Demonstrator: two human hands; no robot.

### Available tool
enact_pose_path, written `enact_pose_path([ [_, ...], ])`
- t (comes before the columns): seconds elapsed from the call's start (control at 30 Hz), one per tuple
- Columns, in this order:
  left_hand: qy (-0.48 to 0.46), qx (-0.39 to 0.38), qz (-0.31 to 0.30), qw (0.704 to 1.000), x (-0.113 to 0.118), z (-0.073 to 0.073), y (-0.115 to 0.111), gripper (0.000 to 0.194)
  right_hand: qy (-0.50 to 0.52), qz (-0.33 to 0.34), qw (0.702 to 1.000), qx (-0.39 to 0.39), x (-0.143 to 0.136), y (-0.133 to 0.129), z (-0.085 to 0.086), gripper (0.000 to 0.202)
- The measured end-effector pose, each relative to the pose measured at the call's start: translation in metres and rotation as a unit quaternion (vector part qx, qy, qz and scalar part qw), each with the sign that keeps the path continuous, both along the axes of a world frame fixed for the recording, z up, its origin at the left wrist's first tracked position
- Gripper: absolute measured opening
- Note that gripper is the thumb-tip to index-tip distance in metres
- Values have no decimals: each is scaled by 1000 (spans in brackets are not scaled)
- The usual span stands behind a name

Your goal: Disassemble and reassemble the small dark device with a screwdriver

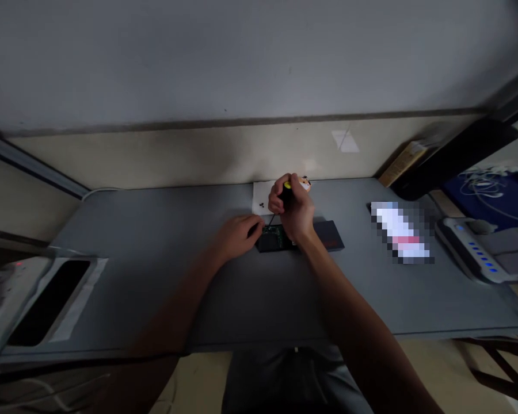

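My right hand (296, 207) is wrapped round a screwdriver (288, 193) with a black and yellow handle. Its thin shaft slants down to the left, its tip at a green circuit board (273, 237) in a dark, flat casing. My left hand (242, 233) is closed at the casing's left end, thumb and fingers pinching its edge. Part of the board is hidden by my right wrist. To the right of that wrist a flat black piece (331, 236) lies in line with the board. Behind, several tiny dark screws (261, 204) rest on a white sheet (259, 192).
An orange and white cartoon figure (304, 183) shows behind my right hand. A lit, blurred-out phone (399, 233) lies to the right, near a power strip (479, 250) with blue lights. At left a dark phone (49, 302) lies on white paper. A wall borders the desk's back.
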State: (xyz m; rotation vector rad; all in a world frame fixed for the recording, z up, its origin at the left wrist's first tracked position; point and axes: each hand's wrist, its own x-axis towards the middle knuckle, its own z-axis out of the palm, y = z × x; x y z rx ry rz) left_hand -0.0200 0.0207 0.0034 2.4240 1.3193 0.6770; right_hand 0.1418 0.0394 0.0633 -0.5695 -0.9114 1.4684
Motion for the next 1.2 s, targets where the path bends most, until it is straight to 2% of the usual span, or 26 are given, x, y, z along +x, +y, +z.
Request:
enact_pose_path([
  [0.63,6,-6,0,1000,1,4,-1,21,31,-21,999,22,-2,0,-2,50],
  [0.83,9,1,-7,1000,1,5,-1,23,1,-16,1000,1,-3,-2,0,52],
  [1.0,6,-11,-10,1000,1,8,-1,25,11,-9,1000,18,-4,-2,0,54],
  [1.2,-1,-7,-5,1000,0,4,0,26,-15,-13,1000,19,-4,-4,-1,54],
])
